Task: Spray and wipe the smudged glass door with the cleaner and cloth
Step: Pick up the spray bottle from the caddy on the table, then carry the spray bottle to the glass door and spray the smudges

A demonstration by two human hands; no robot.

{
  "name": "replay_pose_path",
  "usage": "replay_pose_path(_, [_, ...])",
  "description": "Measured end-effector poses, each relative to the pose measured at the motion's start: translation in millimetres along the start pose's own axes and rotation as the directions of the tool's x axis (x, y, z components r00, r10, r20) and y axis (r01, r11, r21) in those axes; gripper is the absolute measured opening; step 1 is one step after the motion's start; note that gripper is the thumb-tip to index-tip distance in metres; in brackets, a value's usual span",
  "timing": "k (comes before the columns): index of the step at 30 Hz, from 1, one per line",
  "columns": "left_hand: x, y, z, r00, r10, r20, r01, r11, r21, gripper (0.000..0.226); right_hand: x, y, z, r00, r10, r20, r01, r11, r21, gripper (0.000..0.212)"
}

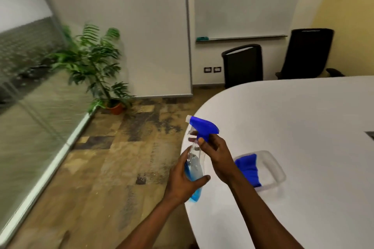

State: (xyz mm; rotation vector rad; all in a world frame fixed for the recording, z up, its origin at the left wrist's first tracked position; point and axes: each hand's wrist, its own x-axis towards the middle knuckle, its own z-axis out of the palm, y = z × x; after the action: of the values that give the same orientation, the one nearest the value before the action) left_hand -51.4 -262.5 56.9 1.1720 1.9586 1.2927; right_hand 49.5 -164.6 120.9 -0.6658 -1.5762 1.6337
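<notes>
A clear spray bottle (195, 166) with blue liquid and a blue trigger head is held upright at the rounded edge of the white table (303, 117). My left hand (183, 182) wraps around the bottle's lower body. My right hand (216, 153) grips the neck just under the trigger head, nozzle pointing left. A blue cloth (248, 169) lies in a clear plastic tray (273, 168) on the table, just right of my right wrist. The glass door wall (30, 107) runs along the left side, blurred.
A potted green plant (97, 66) stands in the corner by the glass. Two black office chairs (242, 64) sit behind the table's far end, under a whiteboard (240, 2). Patterned floor (113, 157) lies between the table and the glass.
</notes>
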Motion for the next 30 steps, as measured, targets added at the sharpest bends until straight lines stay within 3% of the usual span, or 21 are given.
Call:
replay_pose_path(5, [-25.5,-7.0,-52.9,0.983,0.001,-0.186,0.006,0.999,0.036,0.099,-6.1,-16.9,66.3,0.994,-0.104,0.042,0.105,0.994,-0.016,0.026])
replay_pose_path(12, [-73.8,-18.6,-122.7,0.922,0.043,-0.385,-0.025,0.998,0.051,0.093,-30.0,-17.7,159.6,0.972,-0.232,0.02,0.233,0.972,-0.039,0.049])
replay_pose_path(16, [-119.7,-37.0,-171.3,0.868,0.028,-0.495,-0.024,1.0,0.015,0.097,-59.1,-21.3,228.7,0.946,-0.324,0.03,0.325,0.943,-0.069,0.043])
replay_pose_path(20, [-170.4,-55.2,-217.4,0.82,0.013,-0.572,-0.021,1.0,-0.008,0.101,-95.5,-16.7,292.7,0.945,-0.318,0.075,0.321,0.947,-0.027,0.058])
replay_pose_path(25, [-238.3,-72.8,-268.6,0.74,0.007,-0.673,-0.008,1.0,0.001,0.101,-147.6,-22.1,370.3,0.931,-0.341,0.132,0.348,0.937,-0.027,0.061])
replay_pose_path(30, [-302.1,-94.1,-319.5,0.639,-0.024,-0.769,0.048,0.999,0.009,0.101,-202.2,-23.8,444.6,0.902,-0.388,0.19,0.395,0.919,0.001,0.054])
